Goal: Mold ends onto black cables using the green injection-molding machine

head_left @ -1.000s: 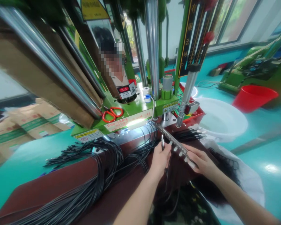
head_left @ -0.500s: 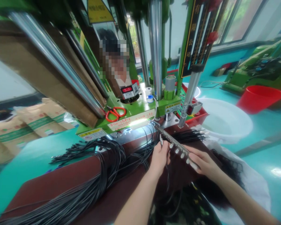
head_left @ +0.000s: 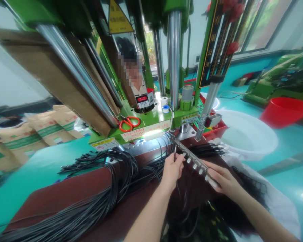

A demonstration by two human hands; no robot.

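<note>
My right hand (head_left: 223,176) grips the near end of a long metal mould bar (head_left: 190,155), which has several white plugs along its lower edge. The bar slants away toward the green press. Just left of it, my left hand (head_left: 172,169) pinches a thin black cable whose end (head_left: 175,149) sticks up between thumb and fingers. The cable's tail hangs below that hand. A large bundle of black cables (head_left: 91,205) lies across the brown worktop (head_left: 73,179) to the left. More cables with pale tips (head_left: 209,149) lie behind the bar.
The green press (head_left: 151,117) stands in front, with steel columns (head_left: 174,60) and red-handled scissors (head_left: 129,124) on its bed. A white basin (head_left: 252,134), a red bucket (head_left: 285,112) and a white sack (head_left: 280,205) are at right. Paper sacks (head_left: 27,134) stand at left.
The view has shifted slightly, so the press and cables appear a little farther right and lower. Both hands keep their holds on the cable and the mould bar.
</note>
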